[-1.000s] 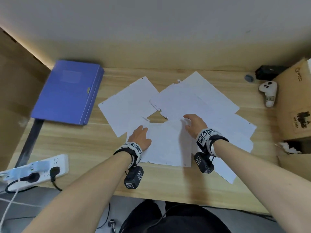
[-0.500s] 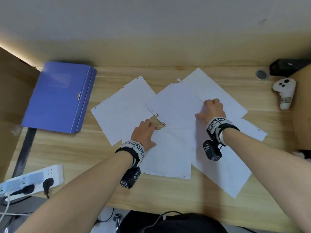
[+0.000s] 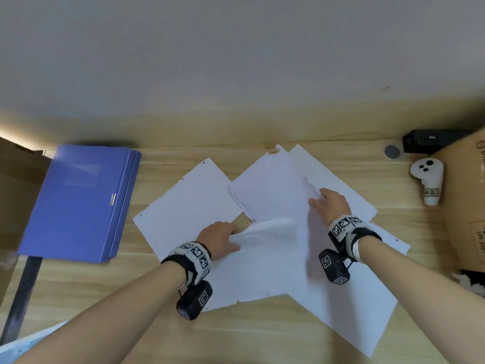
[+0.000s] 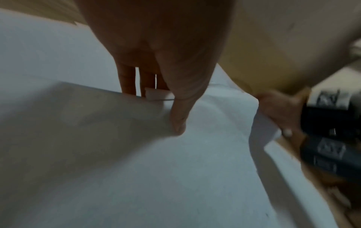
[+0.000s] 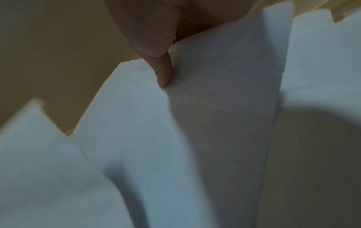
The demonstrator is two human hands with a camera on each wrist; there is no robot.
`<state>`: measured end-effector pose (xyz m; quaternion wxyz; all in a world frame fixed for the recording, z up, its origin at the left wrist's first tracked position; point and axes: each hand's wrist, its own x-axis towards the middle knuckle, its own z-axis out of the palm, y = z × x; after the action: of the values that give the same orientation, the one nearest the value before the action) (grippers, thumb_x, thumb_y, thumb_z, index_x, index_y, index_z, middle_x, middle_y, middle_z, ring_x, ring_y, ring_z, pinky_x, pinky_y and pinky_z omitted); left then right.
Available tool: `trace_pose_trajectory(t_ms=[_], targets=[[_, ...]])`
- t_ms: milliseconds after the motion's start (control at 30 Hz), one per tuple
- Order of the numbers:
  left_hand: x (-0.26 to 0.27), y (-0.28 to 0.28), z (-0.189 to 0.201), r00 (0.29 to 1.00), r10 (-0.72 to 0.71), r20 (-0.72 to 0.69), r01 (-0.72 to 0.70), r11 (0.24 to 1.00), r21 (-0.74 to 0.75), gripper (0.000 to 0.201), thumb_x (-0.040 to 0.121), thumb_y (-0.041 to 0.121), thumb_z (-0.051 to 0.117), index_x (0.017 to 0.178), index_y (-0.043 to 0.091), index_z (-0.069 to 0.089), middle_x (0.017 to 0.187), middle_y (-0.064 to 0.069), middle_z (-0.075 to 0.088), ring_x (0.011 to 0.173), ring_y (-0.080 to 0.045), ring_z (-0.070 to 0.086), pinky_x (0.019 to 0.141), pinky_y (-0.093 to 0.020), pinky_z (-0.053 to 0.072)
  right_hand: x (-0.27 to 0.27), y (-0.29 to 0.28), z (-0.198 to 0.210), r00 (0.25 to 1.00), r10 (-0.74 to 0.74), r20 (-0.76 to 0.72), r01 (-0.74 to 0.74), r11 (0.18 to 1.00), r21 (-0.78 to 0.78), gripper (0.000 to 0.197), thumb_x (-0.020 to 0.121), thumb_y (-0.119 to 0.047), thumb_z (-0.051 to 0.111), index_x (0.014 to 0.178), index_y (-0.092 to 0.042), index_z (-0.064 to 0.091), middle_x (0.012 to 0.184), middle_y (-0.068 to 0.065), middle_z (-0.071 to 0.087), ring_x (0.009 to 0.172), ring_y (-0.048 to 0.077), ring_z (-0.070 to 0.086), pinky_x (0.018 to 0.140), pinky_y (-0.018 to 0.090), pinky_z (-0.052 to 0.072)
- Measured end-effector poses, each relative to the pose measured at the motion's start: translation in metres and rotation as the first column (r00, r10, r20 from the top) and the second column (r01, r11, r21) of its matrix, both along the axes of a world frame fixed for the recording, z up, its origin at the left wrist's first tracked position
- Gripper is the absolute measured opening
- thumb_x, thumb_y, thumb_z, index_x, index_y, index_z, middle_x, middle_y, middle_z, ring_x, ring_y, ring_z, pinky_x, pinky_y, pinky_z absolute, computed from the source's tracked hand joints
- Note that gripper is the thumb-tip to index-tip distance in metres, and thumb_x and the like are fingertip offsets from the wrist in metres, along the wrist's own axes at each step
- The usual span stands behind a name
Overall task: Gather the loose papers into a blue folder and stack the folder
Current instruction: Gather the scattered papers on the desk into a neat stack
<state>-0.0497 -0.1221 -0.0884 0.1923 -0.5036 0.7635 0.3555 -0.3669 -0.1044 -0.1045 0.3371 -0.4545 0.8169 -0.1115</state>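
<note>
Several loose white papers lie overlapping across the middle of the wooden desk. A shut blue folder lies flat at the far left. My left hand pinches the far edge of the nearest sheet, which bulges up there; in the left wrist view the thumb lies on top of the sheet and the fingers go under it. Further right, my right hand pinches the raised edge of another sheet. The right wrist view shows its thumb against the lifted paper.
A white game controller and a large cardboard box stand at the right edge. A black device and a small grey disc sit at the back right. Cardboard borders the left side.
My right hand has moved away and to the right over the papers and taken a sheet's edge. My left hand has slid forward and lifted the near sheet's far edge.
</note>
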Motion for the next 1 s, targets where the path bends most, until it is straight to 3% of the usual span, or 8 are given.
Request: trace_pose_trajectory(t_ms=[100, 200, 333, 400, 467, 567, 867, 1000], targets=[[0.018, -0.041, 0.016, 0.994, 0.108, -0.03, -0.108, 0.994, -0.003, 0.022, 0.083, 0.034, 0.07, 0.074, 0.025, 0.052, 0.08, 0.005, 0.056, 0.078, -0.02, 0.054, 0.066, -0.032, 0.039, -0.016, -0.009, 0.004, 0.999, -0.021, -0.024, 0.021, 1.0, -0.008, 0.028, 0.088, -0.021, 0.06, 0.072, -0.005, 0.044, 0.069, 0.013, 0.047, 0.068, 0.03, 0.044, 0.056, 0.035, 0.029], [0.042, -0.076, 0.019, 0.976, 0.213, -0.036, -0.215, 0.975, -0.062, 0.019, 0.08, 0.03, 0.071, 0.074, 0.021, 0.055, 0.076, 0.003, 0.061, 0.074, -0.022, 0.059, 0.063, -0.03, 0.04, -0.028, -0.016, 0.002, 0.996, -0.028, -0.088, 0.026, 0.999, -0.026, 0.022, 0.084, -0.018, 0.062, 0.078, 0.002, 0.054, 0.083, 0.016, 0.055, 0.078, 0.033, 0.051, 0.063, 0.037, 0.038], [0.068, -0.102, -0.001, 0.962, 0.269, 0.044, -0.261, 0.956, -0.131, 0.027, 0.076, 0.031, 0.073, 0.076, 0.011, 0.055, 0.083, -0.003, 0.053, 0.082, -0.027, 0.054, 0.063, -0.031, 0.039, -0.031, -0.016, -0.007, 0.984, -0.025, -0.176, 0.03, 0.999, 0.024, 0.037, 0.08, -0.02, 0.072, 0.112, -0.005, 0.064, 0.126, 0.014, 0.048, 0.12, 0.034, 0.043, 0.091, 0.04, 0.043], [0.076, -0.107, -0.011, 0.949, 0.297, 0.101, -0.272, 0.94, -0.206, 0.035, 0.072, 0.036, 0.078, 0.09, 0.015, 0.057, 0.106, -0.007, 0.05, 0.101, -0.028, 0.049, 0.078, -0.036, 0.046, -0.03, -0.016, -0.01, 0.977, -0.052, -0.206, 0.061, 0.997, 0.04, 0.037, 0.077, -0.022, 0.074, 0.109, -0.006, 0.064, 0.131, 0.012, 0.043, 0.122, 0.032, 0.039, 0.093, 0.041, 0.043], [0.081, -0.107, -0.019, 0.921, 0.362, 0.146, -0.314, 0.909, -0.274, 0.074, 0.067, 0.041, 0.083, 0.128, 0.018, 0.048, 0.135, -0.008, 0.037, 0.124, -0.03, 0.038, 0.093, -0.045, 0.044, -0.03, -0.017, -0.012, 0.97, -0.067, -0.235, 0.082, 0.995, 0.054, 0.035, 0.075, -0.025, 0.076, 0.104, -0.007, 0.065, 0.131, 0.011, 0.041, 0.122, 0.031, 0.039, 0.093, 0.042, 0.045], [0.082, -0.107, -0.02, 0.873, 0.454, 0.179, -0.391, 0.87, -0.3, 0.107, 0.061, 0.045, 0.087, 0.144, 0.019, 0.027, 0.144, -0.011, 0.03, 0.131, -0.034, 0.033, 0.096, -0.052, 0.041, -0.032, -0.021, -0.012, 0.966, -0.066, -0.249, 0.094, 0.99, 0.104, 0.038, 0.073, -0.03, 0.078, 0.103, -0.011, 0.064, 0.131, 0.01, 0.041, 0.123, 0.031, 0.038, 0.094, 0.043, 0.045], [0.081, -0.107, -0.02, 0.879, 0.451, 0.156, -0.418, 0.885, -0.204, 0.089, 0.074, 0.038, 0.08, 0.148, 0.016, 0.037, 0.138, -0.012, 0.057, 0.124, -0.034, 0.055, 0.096, -0.042, 0.048, -0.026, -0.027, -0.007, 0.962, -0.145, -0.23, 0.163, 0.985, 0.059, 0.061, 0.068, -0.021, 0.08, 0.119, -0.018, 0.046, 0.113, 0.011, 0.06, 0.117, 0.032, 0.046, 0.09, 0.042, 0.045], [0.08, -0.102, 0.007, 0.877, 0.478, 0.058, -0.449, 0.855, -0.261, 0.052, 0.08, 0.026, 0.071, 0.13, 0.015, 0.06, 0.115, -0.012, 0.069, 0.101, -0.035, 0.066, 0.082, -0.039, 0.054, -0.022, -0.021, 0.001, 0.969, -0.125, -0.212, 0.132, 0.991, 0.018, 0.038, 0.073, -0.017, 0.068, 0.11, -0.015, 0.059, 0.102, 0.012, 0.065, 0.111, 0.032, 0.047, 0.082, 0.039, 0.046]])
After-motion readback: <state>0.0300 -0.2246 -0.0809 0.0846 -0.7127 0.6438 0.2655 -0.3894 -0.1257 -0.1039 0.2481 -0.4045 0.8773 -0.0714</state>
